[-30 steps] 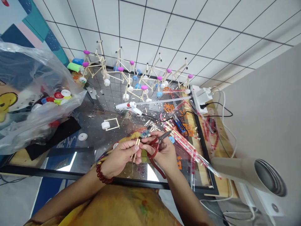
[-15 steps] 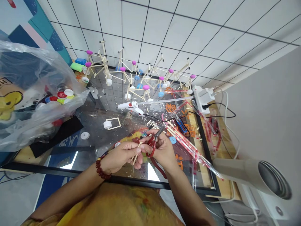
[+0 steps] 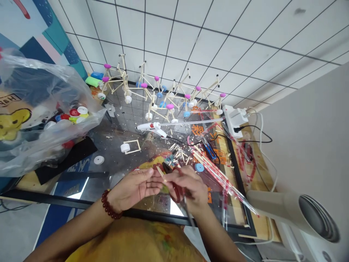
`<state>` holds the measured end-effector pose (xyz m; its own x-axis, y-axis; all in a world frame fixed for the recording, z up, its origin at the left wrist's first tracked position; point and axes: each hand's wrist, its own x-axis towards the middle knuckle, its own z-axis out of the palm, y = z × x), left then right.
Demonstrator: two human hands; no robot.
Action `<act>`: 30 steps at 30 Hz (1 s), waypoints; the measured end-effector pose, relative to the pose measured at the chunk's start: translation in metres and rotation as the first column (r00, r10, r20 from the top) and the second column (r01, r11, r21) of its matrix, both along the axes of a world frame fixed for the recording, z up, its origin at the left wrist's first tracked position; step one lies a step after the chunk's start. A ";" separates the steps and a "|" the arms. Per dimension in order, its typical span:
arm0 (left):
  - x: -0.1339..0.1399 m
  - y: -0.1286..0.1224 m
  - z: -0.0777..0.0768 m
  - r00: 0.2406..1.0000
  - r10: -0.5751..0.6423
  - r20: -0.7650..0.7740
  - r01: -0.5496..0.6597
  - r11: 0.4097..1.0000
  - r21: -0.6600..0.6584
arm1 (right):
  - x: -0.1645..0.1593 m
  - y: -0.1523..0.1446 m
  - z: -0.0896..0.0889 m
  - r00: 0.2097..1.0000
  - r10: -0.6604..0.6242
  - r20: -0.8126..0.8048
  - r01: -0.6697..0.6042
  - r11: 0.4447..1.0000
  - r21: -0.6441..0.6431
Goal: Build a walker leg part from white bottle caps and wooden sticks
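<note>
My left hand (image 3: 141, 185) is open, palm turned up and fingers stretched, beside the tip of my right hand. A red bead bracelet (image 3: 109, 205) circles the left wrist. My right hand (image 3: 191, 187) is closed around red-handled scissors (image 3: 178, 194), whose blades are blurred and point down towards my body. Between its thumb and fingers it also pinches a short thin wooden stick (image 3: 160, 171). Dark jaws of a plier-like tool (image 3: 167, 167) stick out by the same hand; the rest of it is mostly hidden.
Stick models (image 3: 170, 106) with wheels stand along the back. A white glue gun (image 3: 152, 127), a small stick frame (image 3: 132, 146), blue-handled pliers (image 3: 209, 151) and bundled sticks (image 3: 212, 169) lie on the glass-topped table. A plastic bag (image 3: 54, 134) with bottle caps is left, a power strip (image 3: 235, 118) right.
My left hand has let go of the stick and opened, shifting slightly left. My right hand now holds the stick, and its scissors have swung from pointing up to pointing down.
</note>
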<state>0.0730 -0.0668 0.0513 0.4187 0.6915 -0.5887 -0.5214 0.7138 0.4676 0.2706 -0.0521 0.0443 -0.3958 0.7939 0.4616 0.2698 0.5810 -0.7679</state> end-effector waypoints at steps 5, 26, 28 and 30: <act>0.008 0.009 -0.004 0.997 0.037 0.072 -0.027 0.989 -0.143 | -0.001 0.001 -0.005 0.978 0.141 0.154 -0.195 0.881 0.431; 0.022 0.012 -0.005 0.964 0.235 -0.123 -0.232 0.972 0.042 | 0.004 -0.005 -0.019 0.977 -0.097 0.192 0.096 0.995 0.010; 0.017 0.011 -0.005 0.957 0.247 -0.154 -0.231 0.966 0.115 | 0.011 -0.002 -0.015 0.968 -0.064 0.244 0.090 0.991 -0.101; 0.013 0.010 -0.006 0.948 0.255 -0.188 -0.223 0.959 0.176 | 0.019 0.002 -0.011 0.955 -0.029 0.296 0.087 0.979 -0.187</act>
